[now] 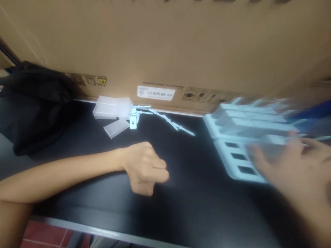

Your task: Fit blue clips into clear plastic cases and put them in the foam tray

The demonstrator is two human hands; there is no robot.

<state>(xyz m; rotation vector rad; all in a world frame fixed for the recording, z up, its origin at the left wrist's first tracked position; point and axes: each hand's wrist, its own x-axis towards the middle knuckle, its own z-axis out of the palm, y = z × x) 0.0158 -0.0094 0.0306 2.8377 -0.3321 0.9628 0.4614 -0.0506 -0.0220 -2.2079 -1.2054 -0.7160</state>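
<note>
My left hand (146,168) rests on the black table as a closed fist. Nothing sticks out of it, and its palm is turned out of sight. At the right, my right hand (297,168) is smeared by motion, its thumb and fingers closed around a pale box (274,140) at a light-blue rack (230,151). The rack's near part has square openings; further back it holds several long pale boxes (248,120) with blurred thin pieces sticking up. Light-blue flat strips with holes (168,120) lie in a loose line left of the rack, apart from both hands.
Translucent plastic boxes (107,107) and a flat translucent piece (117,128) lie at the back left. A black bag (33,103) stands on the far left. Behind the table (191,203) rises a large cardboard box (155,44) with a white label.
</note>
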